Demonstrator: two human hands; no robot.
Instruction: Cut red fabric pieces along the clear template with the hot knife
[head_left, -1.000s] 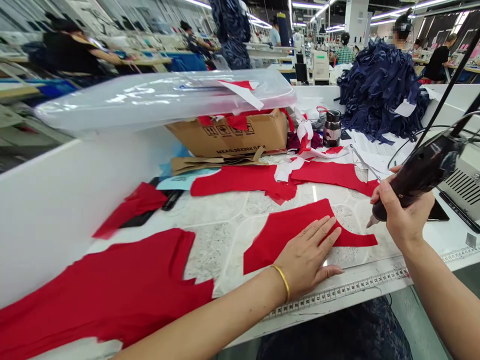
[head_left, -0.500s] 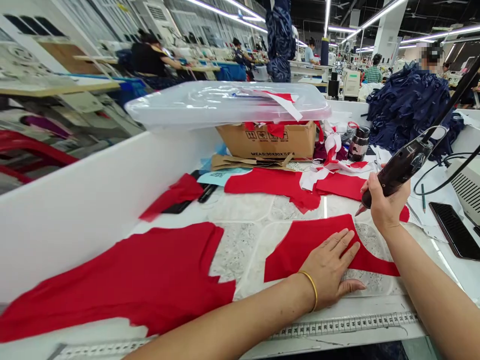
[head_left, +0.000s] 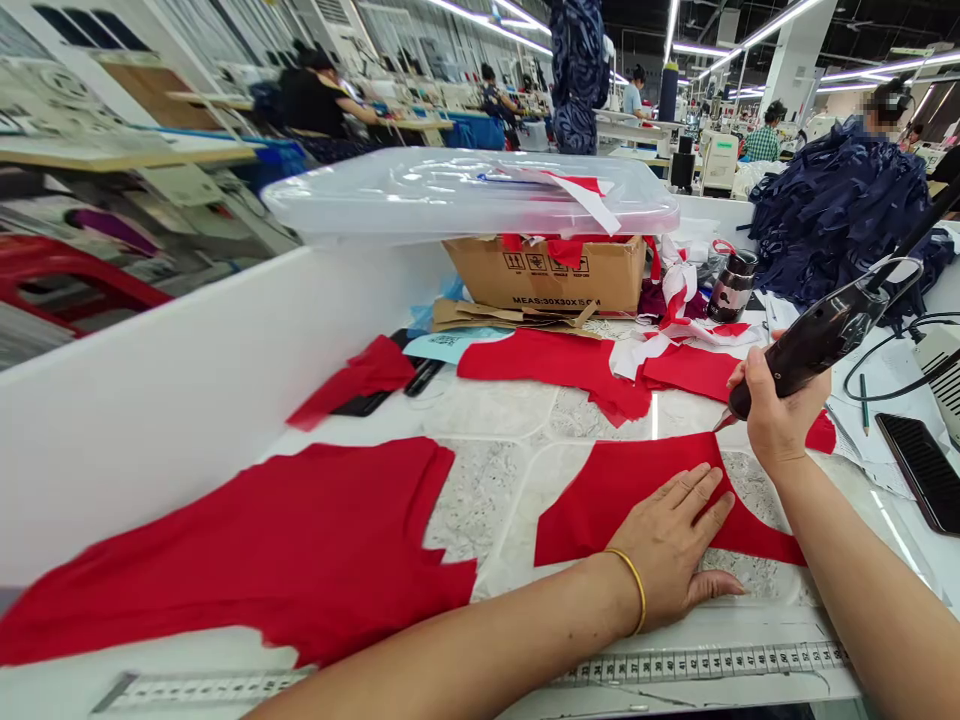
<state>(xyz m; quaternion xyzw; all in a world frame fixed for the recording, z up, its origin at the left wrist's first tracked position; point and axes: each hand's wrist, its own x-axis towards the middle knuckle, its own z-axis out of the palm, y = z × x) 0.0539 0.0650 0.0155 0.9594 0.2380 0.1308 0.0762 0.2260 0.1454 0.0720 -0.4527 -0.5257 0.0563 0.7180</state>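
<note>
My left hand [head_left: 675,540] lies flat with its fingers spread on a cut piece of red fabric [head_left: 592,490], and its thumb rests past the lower edge. My right hand [head_left: 784,410] is closed around a black corded hand tool [head_left: 810,345] with a thin pointed tip. The tool slants down to the left, its tip at the fabric's top corner; whether it touches cannot be told. A larger red fabric piece [head_left: 262,540] spreads over the left of the table. Further back lie red offcuts [head_left: 532,358].
A ruler tape [head_left: 697,662] runs along the front edge. Behind stand a cardboard box [head_left: 547,280], a clear plastic lid [head_left: 465,195] above it and a dark jar [head_left: 733,288]. To the right are a phone [head_left: 922,470] and a navy fabric heap [head_left: 847,220]. People sit at machines beyond.
The tool's tip has moved from just beside the top corner of the red piece to right at that corner. My left hand stays flat on the fabric. The whole view has shifted slightly.
</note>
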